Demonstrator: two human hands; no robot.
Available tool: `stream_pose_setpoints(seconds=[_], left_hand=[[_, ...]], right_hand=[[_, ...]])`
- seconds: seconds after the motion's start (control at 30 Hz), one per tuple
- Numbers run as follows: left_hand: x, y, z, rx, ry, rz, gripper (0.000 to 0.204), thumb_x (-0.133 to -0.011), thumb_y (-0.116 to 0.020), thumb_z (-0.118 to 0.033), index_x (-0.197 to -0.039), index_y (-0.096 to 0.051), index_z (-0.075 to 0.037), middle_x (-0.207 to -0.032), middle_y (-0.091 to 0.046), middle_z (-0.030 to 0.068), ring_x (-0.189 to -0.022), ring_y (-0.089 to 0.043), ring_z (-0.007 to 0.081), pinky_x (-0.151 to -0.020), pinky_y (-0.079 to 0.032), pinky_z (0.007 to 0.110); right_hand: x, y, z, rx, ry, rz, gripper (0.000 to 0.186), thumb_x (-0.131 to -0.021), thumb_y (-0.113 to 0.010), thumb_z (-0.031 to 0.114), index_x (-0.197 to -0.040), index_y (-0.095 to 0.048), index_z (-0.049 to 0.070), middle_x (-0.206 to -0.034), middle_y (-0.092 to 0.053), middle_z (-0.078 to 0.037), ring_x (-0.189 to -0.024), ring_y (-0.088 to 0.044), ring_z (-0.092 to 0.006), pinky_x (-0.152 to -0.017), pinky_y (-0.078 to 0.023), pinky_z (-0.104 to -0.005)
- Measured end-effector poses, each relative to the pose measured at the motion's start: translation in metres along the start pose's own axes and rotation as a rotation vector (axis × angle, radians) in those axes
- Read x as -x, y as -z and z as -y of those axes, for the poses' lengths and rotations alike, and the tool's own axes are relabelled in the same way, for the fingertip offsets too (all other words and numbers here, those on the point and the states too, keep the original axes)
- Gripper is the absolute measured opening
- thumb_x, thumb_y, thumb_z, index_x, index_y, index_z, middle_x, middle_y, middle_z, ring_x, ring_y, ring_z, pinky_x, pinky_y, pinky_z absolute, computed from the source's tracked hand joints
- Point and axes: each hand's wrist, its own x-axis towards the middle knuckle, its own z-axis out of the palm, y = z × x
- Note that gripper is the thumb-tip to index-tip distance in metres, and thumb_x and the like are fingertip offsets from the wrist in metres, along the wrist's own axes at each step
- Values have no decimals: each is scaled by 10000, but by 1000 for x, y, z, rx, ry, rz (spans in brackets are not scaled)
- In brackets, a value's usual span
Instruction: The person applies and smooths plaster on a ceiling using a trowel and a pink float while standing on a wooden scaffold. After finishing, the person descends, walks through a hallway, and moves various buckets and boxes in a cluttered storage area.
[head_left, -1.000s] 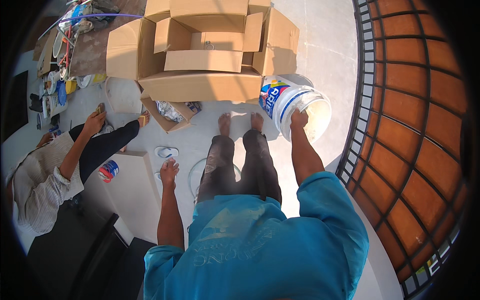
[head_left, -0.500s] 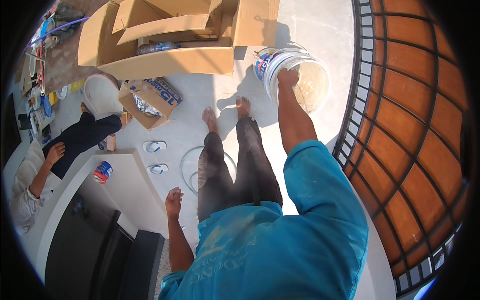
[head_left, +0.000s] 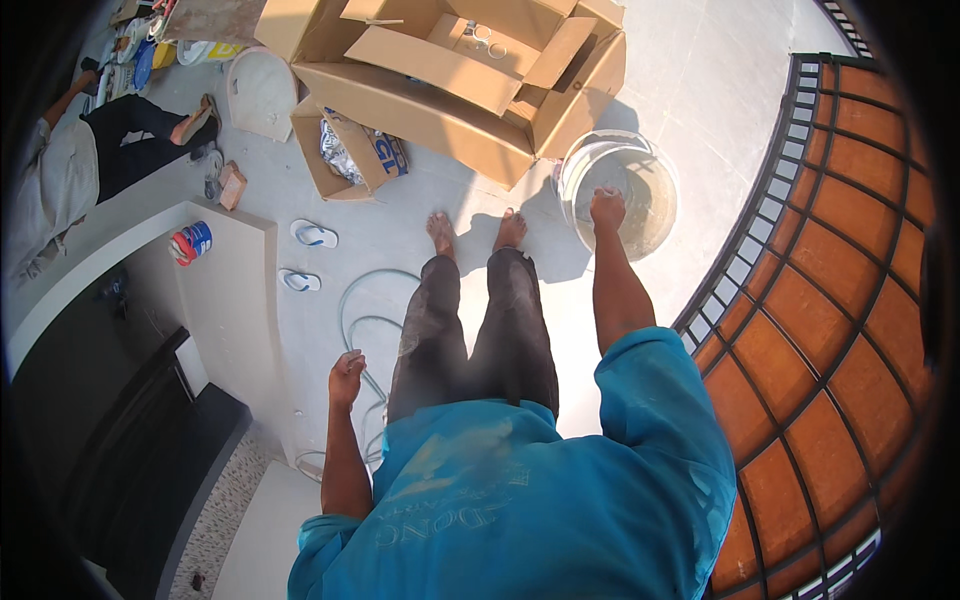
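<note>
My right hand (head_left: 607,207) is closed at the white bucket (head_left: 655,215), seemingly gripping it at the rim or handle; the exact hold is hidden under my fingers. The bucket's open mouth faces up at me, and its inside looks pale and smeared. My left hand (head_left: 346,378) hangs beside my left leg with its fingers curled together. Whatever it may hold is too small to make out. Behind that hand, a pale hose (head_left: 348,300) lies in loops on the floor.
Large open cardboard box (head_left: 420,105) ahead, with a smaller box (head_left: 335,170) beside it. White-and-blue flip-flops (head_left: 314,235) lie at left, near a low wall (head_left: 235,270) bearing a blue-red can (head_left: 190,243). Another person (head_left: 70,180) is far left; a black-barred gate (head_left: 800,330) stands right.
My feet and the view have shifted. The bucket, with my right hand at it, now shows its mouth more squarely and its label no longer shows. My left hand stays low.
</note>
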Motion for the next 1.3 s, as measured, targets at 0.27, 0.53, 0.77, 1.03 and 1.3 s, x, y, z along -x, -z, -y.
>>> stream_pose_setpoints(seconds=[0.27, 0.53, 0.77, 1.03, 1.3], left_hand=[[22, 0, 68, 34, 58, -304, 204, -796, -621, -235, -787, -668, -37, -784, -700, 169, -738, -679, 274, -698, -511, 369], [16, -19, 178, 217, 275, -373, 353, -748, -577, -345, -780, -663, -4, -794, -680, 191, -812, -660, 325, -783, -492, 396], [-10, 21, 246, 633, 274, -394, 279, -778, -601, -257, -812, -650, 15, -711, -649, 122, -680, -622, 234, -667, -482, 347], [-23, 77, 314, 1083, 186, -489, 145, -818, -558, -146, -880, -609, -27, -857, -662, 88, -705, -633, 169, -555, -460, 310], [-26, 69, 333, 1059, 514, -308, 302, -840, -529, -285, -1058, -575, -81, -1019, -656, 85, -898, -632, 249, -666, -443, 414]], right_hand=[[98, 45, 0, 53, 26, 115, 291, -770, -600, 206, -1039, -669, 123, -1031, -677, -152, -981, -642, -333, -834, -506, -440], [158, 62, 82, 322, 106, 217, 451, -715, -639, 174, -1165, -624, 183, -1101, -664, -115, -1051, -617, -296, -880, -480, -450], [208, 50, 203, 470, 438, 78, 488, -724, -650, 210, -1206, -607, 144, -1144, -634, -160, -1091, -601, -319, -916, -492, -432], [250, -10, 285, 302, 526, 206, 310, -822, -571, 253, -1061, -655, 74, -1085, -655, -199, -1034, -613, -381, -912, -476, -441], [285, -37, 343, 653, 844, 427, 345, -860, -588, 344, -986, -686, 37, -1051, -661, -209, -1044, -606, -367, -930, -465, -437]])
